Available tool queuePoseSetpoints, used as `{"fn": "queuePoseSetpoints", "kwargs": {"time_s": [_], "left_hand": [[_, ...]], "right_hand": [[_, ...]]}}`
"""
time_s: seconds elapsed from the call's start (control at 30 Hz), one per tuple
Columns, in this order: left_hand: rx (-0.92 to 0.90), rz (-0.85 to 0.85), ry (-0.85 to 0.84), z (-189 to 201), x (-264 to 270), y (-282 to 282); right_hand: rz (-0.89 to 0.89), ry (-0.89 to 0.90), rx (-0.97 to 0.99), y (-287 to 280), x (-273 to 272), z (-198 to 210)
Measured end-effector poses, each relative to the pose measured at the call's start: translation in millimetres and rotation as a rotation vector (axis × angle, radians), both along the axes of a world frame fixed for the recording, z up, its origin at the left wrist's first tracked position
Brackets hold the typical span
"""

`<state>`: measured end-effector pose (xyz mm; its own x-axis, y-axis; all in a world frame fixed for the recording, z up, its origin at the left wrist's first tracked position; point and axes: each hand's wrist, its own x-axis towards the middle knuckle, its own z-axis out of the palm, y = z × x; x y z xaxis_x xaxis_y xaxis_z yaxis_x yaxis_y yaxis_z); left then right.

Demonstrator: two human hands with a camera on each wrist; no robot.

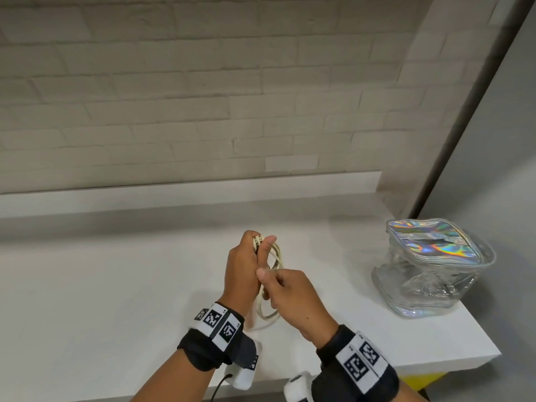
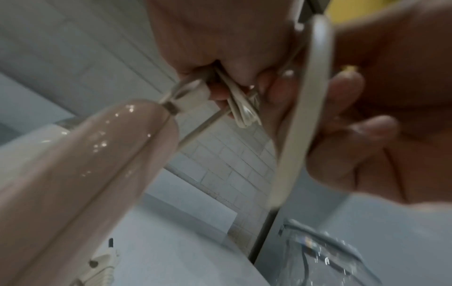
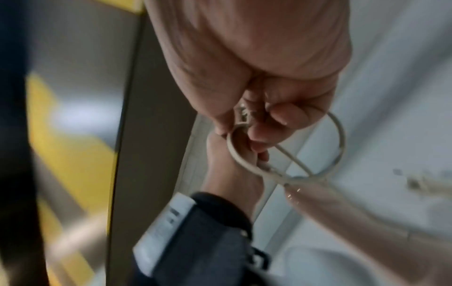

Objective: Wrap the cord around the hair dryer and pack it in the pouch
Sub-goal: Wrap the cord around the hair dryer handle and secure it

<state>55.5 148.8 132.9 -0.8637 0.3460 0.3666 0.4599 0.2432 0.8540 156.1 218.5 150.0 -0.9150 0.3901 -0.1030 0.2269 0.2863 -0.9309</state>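
Tabletop (image 1: 116,285): white; back edge meets a raised ledge under the brick wall, right edge ends just past the pouch, bare surface stretches toward the left.
Pouch (image 1: 432,268): clear with holographic top, stands near the right edge, apart from both hands.
Writing: wristbands carry square coded markers; no readable words.
Left hand (image 1: 246,265): raised above mid-tabletop, fingers curled round bunched cord (image 1: 275,256) loops.
Right hand (image 1: 290,294): just beside it, fingers pinch the cord.
Hair dryer (image 2: 80,174): pink body hangs beneath the left wrist.
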Motion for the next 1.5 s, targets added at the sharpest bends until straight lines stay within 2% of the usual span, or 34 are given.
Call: {"fn": "queuePoseSetpoints", "kwargs": {"time_s": [0.07,0.13,0.23,0.3,0.33,0.4,0.5,0.57,0.7,0.77,0.83,0.87,0.93,1.0,1.1,1.33,1.5], "left_hand": [[0.023,0.037,-0.006,0,-5,-2],[0.027,0.043,-0.023,-1,-10,-5],[0.082,0.089,-0.123,-2,-17,-12],[0.113,0.093,-0.154,-2,-20,-17],[0.111,0.084,-0.136,-2,-21,-17],[0.08,0.047,-0.066,-2,-16,-14],[0.003,-0.05,0.016,-2,0,-3],[-0.01,-0.085,0.023,-1,6,1],[0.101,-0.03,-0.016,0,-8,-5],[0.128,-0.001,-0.076,-2,-14,-9],[0.125,0.025,-0.099,-6,-15,-10],[0.128,0.03,-0.105,-5,-14,-9],[0.136,0.015,-0.083,-4,-9,-7],[0.113,-0.034,-0.023,-3,-2,-3],[0.084,-0.081,0.015,-1,2,-1],[0.106,0.094,-0.008,-1,-16,-10],[0.021,0.072,0.059,1,-18,-9]], "right_hand": [[0.035,-0.005,-0.166,2,1,1],[0.138,0.024,-0.198,4,8,8],[0.544,0.118,-0.331,13,30,33],[0.781,0.047,-0.363,22,44,48],[0.825,0.008,-0.332,25,46,48],[0.741,-0.06,-0.321,24,42,43],[0.352,-0.195,-0.554,18,21,28],[0.197,-0.157,-0.552,17,10,22],[0.268,0.031,-0.382,14,15,26],[0.448,0.122,-0.43,18,26,34],[0.646,0.085,-0.465,24,36,39],[0.69,0.035,-0.446,25,38,39],[0.612,-0.087,-0.432,23,35,36],[0.4,-0.182,-0.551,20,25,29],[0.22,-0.153,-0.636,20,11,22],[0.136,0.103,-0.365,22,16,22],[0.186,0.204,-0.249,30,30,23]]}}
